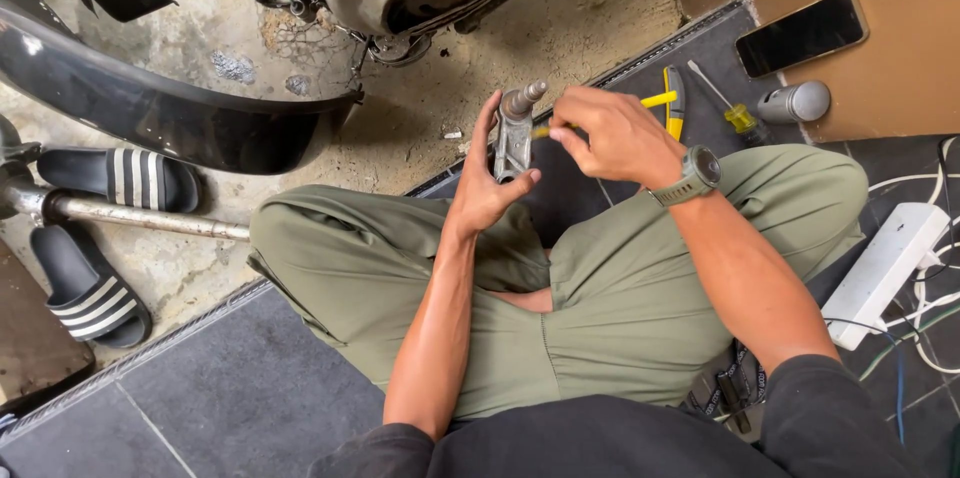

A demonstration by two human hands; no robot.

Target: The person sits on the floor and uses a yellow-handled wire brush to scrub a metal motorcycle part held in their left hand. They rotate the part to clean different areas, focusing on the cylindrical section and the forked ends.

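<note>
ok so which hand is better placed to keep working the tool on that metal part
Right. The right hand already pinches the yellow-handled tool, its tip at the grey metal part. The left hand is wrapped around that part, holding it upright over the lap, so it looks better kept as the support.

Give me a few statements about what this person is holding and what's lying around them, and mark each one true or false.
1. The left hand holds a grey metal part upright. True.
2. The right hand is empty. False: it pinches a yellow-handled tool against the metal part.
3. A smartphone lies face up on the brown board. True.
4. A pair of black striped slides sits on the person's right. False: they lie on the concrete at the person's left.
5. A watch is on the right wrist. True.
</note>
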